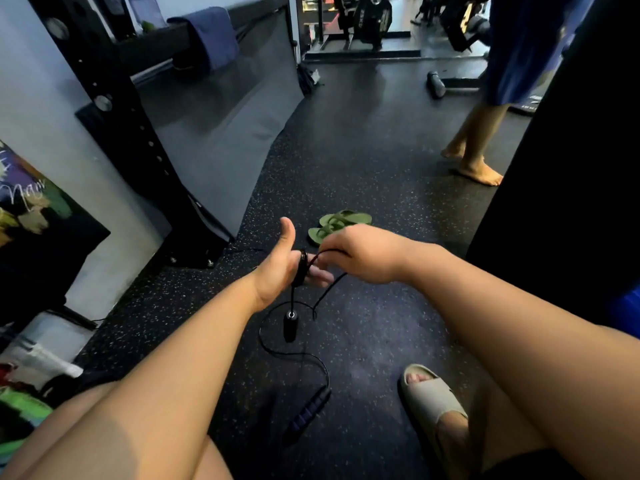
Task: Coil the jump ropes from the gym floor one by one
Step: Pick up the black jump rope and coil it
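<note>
A painted poster [31, 216] is leaning against the wall at nine o'clock. A black rack [114, 109] is standing toward ten o'clock, with a blue towel [211, 36] hanging over its bar at eleven.

Just left of centre, the left hand [277, 268] is reaching forward with the palm turned inward. Its thumb is pointing straight up and its fingers are lying straight and together. Turns of the black jump rope [303, 266] are sitting wrapped around those fingers.

One handle [290, 325] is dangling at six o'clock from that hand; whether it is touching the speckled floor [363, 150] cannot be told. From there the cord is trailing in a loose curve down to the second handle [308, 414], which is lying on the floor at six o'clock of the frame.

A pair of green flip-flops [337, 225] is lying at twelve o'clock from the hands.

The right hand [360, 254] is working at three o'clock of the left, close against its fingertips. Its curled fingers and thumb are pinching the cord.

A foot in a beige slide [429, 403] is resting at five o'clock. A dumbbell [435, 84] is lying at one o'clock, and another person's bare feet [478, 168] are standing at two o'clock.
</note>
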